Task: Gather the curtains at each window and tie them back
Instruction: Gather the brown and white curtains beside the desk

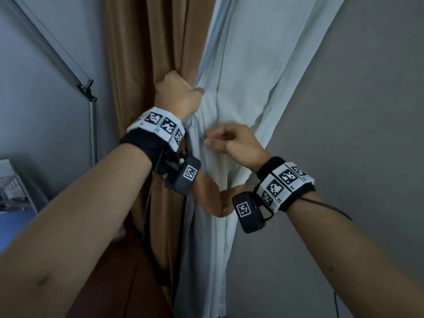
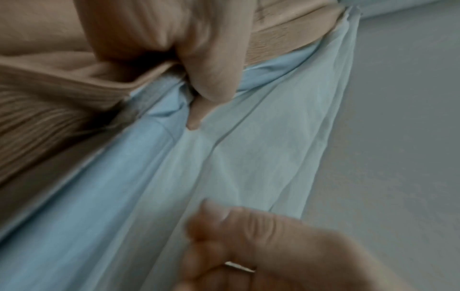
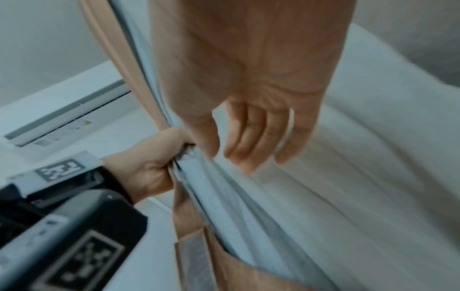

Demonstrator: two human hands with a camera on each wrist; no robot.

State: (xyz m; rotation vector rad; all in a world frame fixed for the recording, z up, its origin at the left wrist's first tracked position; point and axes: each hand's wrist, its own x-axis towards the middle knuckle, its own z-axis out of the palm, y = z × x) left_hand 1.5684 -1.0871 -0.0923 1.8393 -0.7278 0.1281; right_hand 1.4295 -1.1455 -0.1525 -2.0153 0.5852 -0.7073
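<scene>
A brown curtain (image 1: pixel 137 53) hangs beside a pale white curtain (image 1: pixel 252 65) in front of me. My left hand (image 1: pixel 176 92) grips both where they meet, its fingers curled round the bunched folds (image 2: pixel 204 65). My right hand (image 1: pixel 231 143) is lower and to the right, against the white curtain, with loosely curled fingers (image 3: pixel 248 137) that hold nothing; it is blurred. A brown tieback band (image 1: pixel 215 203) loops round the white curtain below my wrists. In the right wrist view the tieback band's end (image 3: pixel 194 254) hangs under my left hand (image 3: pixel 149 167).
A metal pole with a clamp (image 1: pixel 91 125) stands at the left by the grey wall. A framed picture (image 1: pixel 13 189) leans low on the left. Bare grey wall (image 1: pixel 367 134) fills the right. A wall air conditioner (image 3: pixel 62 118) shows in the right wrist view.
</scene>
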